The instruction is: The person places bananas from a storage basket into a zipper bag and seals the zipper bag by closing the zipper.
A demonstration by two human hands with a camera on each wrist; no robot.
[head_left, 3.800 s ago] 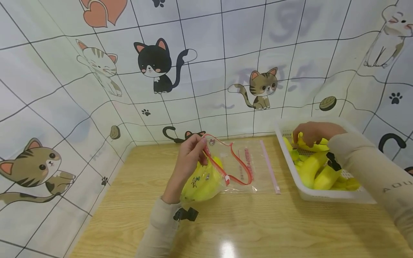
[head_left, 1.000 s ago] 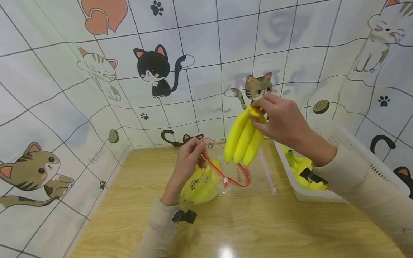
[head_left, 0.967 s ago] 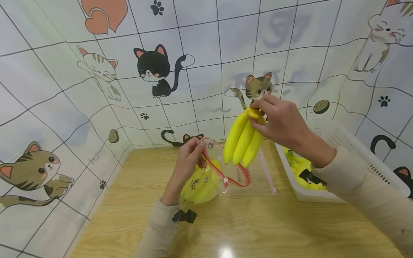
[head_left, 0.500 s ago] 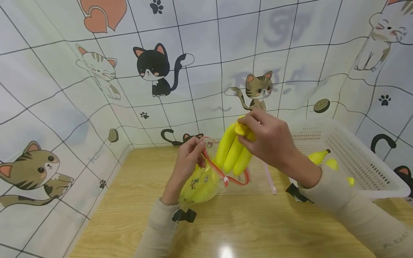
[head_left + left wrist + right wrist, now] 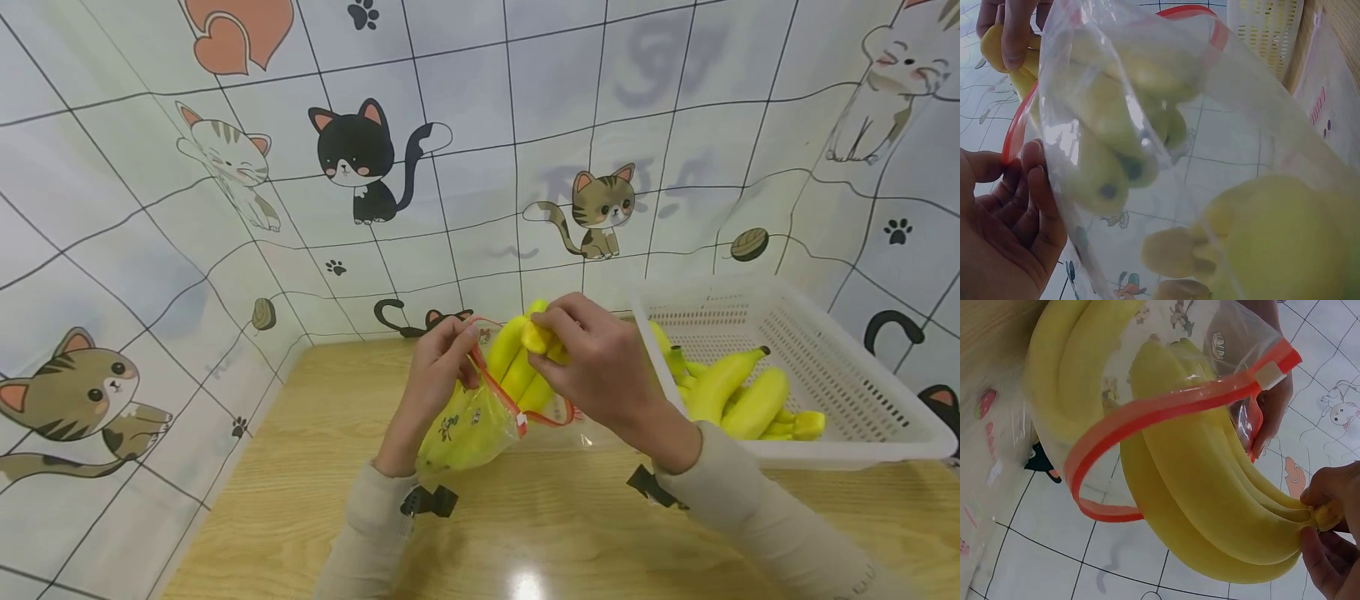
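Observation:
My left hand (image 5: 438,358) pinches the red zip edge of a clear zip bag (image 5: 480,425), keeping its mouth spread. Inside the bag, yellow bananas (image 5: 1285,244) lie at the bottom. My right hand (image 5: 592,358) grips a bunch of bananas (image 5: 1216,481) by its stem. In the right wrist view the bunch passes through the bag's red-edged mouth, tips inward and stem outside. Through the film in the left wrist view, the dark banana tips show above the bananas lower down. A white slider (image 5: 1269,375) sits on the red zip.
A white plastic basket (image 5: 862,392) with more bananas (image 5: 723,387) stands on the right of the wooden table (image 5: 315,517). Another clear bag with a pink zip (image 5: 1329,94) lies flat beside the filled one. A cat-print cloth (image 5: 480,167) hangs behind and at the sides.
My right hand took the banana bunch out of the basket, carried it left, and lowered its tips into the bag's mouth. My left hand stays on the bag's edge.

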